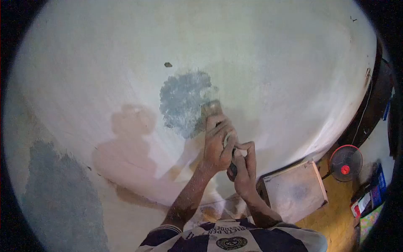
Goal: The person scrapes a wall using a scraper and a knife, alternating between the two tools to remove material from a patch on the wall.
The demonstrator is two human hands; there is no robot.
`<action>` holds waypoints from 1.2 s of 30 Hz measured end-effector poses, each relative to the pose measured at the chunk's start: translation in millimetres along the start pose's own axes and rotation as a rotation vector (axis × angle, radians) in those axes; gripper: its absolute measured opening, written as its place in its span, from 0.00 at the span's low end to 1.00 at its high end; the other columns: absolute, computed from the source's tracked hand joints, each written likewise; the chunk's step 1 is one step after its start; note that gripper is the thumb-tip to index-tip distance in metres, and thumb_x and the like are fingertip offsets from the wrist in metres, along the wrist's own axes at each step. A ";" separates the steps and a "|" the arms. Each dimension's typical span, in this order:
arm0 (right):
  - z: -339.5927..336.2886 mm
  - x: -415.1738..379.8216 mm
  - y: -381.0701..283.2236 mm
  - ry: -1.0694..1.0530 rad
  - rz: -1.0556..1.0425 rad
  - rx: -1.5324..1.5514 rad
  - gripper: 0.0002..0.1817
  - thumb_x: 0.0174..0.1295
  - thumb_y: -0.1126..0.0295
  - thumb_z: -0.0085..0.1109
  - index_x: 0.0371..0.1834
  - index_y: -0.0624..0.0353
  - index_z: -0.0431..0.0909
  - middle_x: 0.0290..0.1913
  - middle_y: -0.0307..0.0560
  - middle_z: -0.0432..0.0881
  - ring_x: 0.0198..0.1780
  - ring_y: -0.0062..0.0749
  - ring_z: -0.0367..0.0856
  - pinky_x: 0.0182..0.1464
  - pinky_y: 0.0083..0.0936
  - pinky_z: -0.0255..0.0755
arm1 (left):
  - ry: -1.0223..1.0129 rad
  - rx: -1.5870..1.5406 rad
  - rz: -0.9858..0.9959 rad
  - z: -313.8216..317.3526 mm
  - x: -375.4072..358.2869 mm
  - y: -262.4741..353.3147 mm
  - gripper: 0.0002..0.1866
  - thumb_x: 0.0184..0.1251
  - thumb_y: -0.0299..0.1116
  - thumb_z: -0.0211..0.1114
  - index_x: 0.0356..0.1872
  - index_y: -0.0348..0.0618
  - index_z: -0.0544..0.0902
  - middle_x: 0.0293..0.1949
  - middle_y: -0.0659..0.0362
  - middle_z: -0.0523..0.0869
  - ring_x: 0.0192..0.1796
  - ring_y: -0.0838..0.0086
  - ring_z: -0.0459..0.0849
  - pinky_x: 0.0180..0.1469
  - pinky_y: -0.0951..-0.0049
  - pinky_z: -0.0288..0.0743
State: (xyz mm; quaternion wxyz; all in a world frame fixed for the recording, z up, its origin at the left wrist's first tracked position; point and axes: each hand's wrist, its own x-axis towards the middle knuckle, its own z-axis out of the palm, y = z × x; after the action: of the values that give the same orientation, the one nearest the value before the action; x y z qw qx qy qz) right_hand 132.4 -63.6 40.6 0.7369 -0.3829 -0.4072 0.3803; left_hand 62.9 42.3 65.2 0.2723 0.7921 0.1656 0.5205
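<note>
Both my hands are on one dusty hand tool (231, 169) with a dark, narrow rear end, and its exact kind is hard to make out. My left hand (219, 145) is wrapped round its front part. Lower and to the right, my right hand (244, 168) is closed round the rear end. The tool's flat, brownish front touches or nearly touches the pale wall (273, 84), at the lower right edge of a rough grey patch (182, 101). Much of the tool is hidden behind my fingers.
A small dark chip mark (168, 64) sits above the patch. Another grey area (61, 201) covers the lower left wall. At lower right stand a dusty white box-like piece (294, 191) and a red-rimmed fan (345, 164). A cable (364, 113) hangs at right.
</note>
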 end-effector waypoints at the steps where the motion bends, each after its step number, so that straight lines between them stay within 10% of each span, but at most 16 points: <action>1: 3.4 3.1 -4.6 0.012 -0.010 0.013 0.06 0.79 0.66 0.41 0.52 0.54 0.61 0.22 0.31 0.67 0.18 0.10 0.57 0.19 0.14 0.51 | 0.003 -0.038 -0.011 0.4 -3.6 -0.8 0.11 0.68 0.33 0.57 0.31 0.34 0.78 0.37 0.45 0.77 0.47 0.52 0.72 0.54 0.55 0.66; 6: -1.9 4.8 20.5 0.018 0.026 0.022 0.05 0.79 0.64 0.41 0.50 0.49 0.61 0.20 0.30 0.66 0.16 0.10 0.57 0.17 0.14 0.50 | 0.152 0.072 0.269 6.1 -4.6 -18.1 0.16 0.75 0.38 0.53 0.29 0.36 0.76 0.29 0.53 0.77 0.32 0.63 0.76 0.41 0.63 0.72; 15: -4.8 6.7 13.9 0.006 0.090 0.096 0.06 0.78 0.59 0.42 0.50 0.44 0.60 0.21 0.30 0.67 0.16 0.10 0.57 0.17 0.13 0.49 | 0.047 -0.007 0.002 5.4 -1.2 -3.0 0.11 0.67 0.32 0.57 0.33 0.31 0.78 0.39 0.43 0.77 0.49 0.49 0.73 0.56 0.55 0.67; 29: -0.2 -1.9 4.9 0.005 0.091 0.092 0.06 0.79 0.62 0.42 0.51 0.48 0.61 0.23 0.33 0.69 0.16 0.12 0.59 0.16 0.14 0.51 | 0.128 -0.140 -0.022 10.7 -6.6 -5.1 0.16 0.76 0.37 0.52 0.29 0.36 0.75 0.24 0.57 0.75 0.29 0.71 0.74 0.34 0.69 0.69; 36: 5.3 -1.0 -3.5 0.010 0.038 0.030 0.06 0.78 0.65 0.41 0.53 0.49 0.60 0.21 0.31 0.66 0.16 0.11 0.56 0.16 0.14 0.51 | 0.048 -0.162 -0.052 3.7 -3.4 4.8 0.17 0.76 0.35 0.50 0.29 0.33 0.76 0.33 0.48 0.74 0.34 0.56 0.75 0.42 0.60 0.69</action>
State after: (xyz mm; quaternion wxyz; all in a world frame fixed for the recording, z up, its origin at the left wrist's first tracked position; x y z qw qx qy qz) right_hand 128.1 -64.6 45.4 0.7372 -0.3812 -0.3905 0.3983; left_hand 64.9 35.7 64.4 0.3450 0.7503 0.1497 0.5437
